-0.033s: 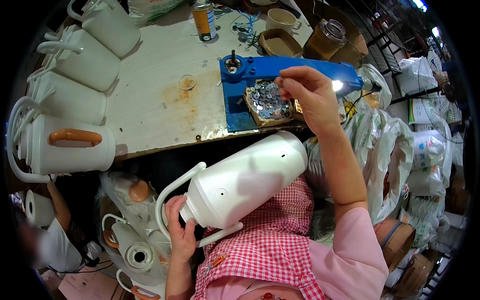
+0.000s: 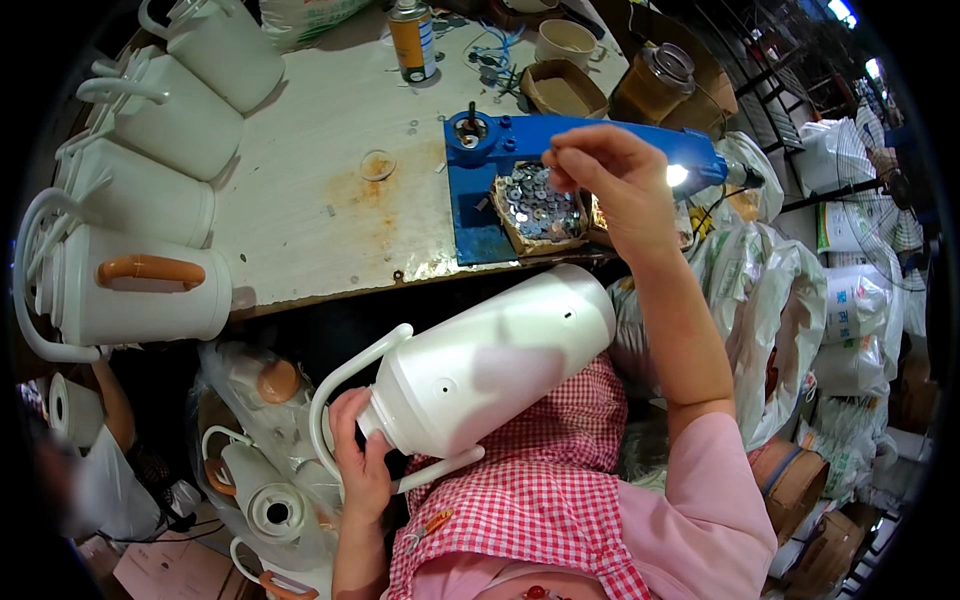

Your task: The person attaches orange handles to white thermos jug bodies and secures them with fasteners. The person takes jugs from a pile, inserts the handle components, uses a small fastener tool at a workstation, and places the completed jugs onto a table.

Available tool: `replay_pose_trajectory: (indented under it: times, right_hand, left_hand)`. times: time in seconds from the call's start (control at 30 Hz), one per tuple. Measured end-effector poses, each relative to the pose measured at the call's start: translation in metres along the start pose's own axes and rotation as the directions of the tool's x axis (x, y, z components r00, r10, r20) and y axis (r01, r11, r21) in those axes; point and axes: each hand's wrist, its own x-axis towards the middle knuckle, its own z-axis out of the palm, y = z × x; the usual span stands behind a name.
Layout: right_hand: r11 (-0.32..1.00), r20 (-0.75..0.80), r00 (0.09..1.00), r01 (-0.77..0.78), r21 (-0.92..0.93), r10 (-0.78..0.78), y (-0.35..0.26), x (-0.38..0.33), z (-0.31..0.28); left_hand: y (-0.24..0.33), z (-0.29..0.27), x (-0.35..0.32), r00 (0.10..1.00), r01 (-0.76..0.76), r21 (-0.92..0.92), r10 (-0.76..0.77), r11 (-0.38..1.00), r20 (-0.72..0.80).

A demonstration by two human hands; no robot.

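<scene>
A white vacuum flask shell point(image 2: 500, 365) lies tilted across my lap, its neck to the lower left and its base to the upper right. Two small holes show in its side, and a white hoop handle hangs at its neck end. My left hand point(image 2: 362, 450) grips the neck, thumb on the near side. My right hand point(image 2: 610, 185) is raised over the blue metal press point(image 2: 600, 135), with thumb and fingertips pinched together; whatever is between them is too small to make out. Below those fingertips sits a cardboard box point(image 2: 545, 243) of small metal washers point(image 2: 540, 205).
Several white flasks point(image 2: 140, 285) stand along the table's left side. A spray can point(image 2: 412, 45), a cardboard tray point(image 2: 562, 88) and a jar point(image 2: 655, 80) are at the back. Plastic sacks point(image 2: 760, 290) crowd the right. More flask shells point(image 2: 275, 510) and another person's arm point(image 2: 115, 405) are lower left.
My right hand has shifted slightly up and to the left, fingertips still pinched. The flask shell and my left hand stay almost where they were.
</scene>
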Motion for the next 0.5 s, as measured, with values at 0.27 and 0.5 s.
replay_pose_trajectory:
  times: [0.27,0.5]
  right_hand:
    - [0.951,-0.025,0.963,0.262,-0.164,-0.269,0.007,0.059,0.045]
    - [0.939,0.048,0.985,0.172,-0.298,-0.165,0.015,0.065,0.044]
  left_hand:
    - [-0.018,0.025,0.008,0.986,-0.051,0.041,0.057,0.998,-0.156]
    - [-0.024,0.026,0.013,0.984,-0.087,0.03,0.091,0.996,-0.151]
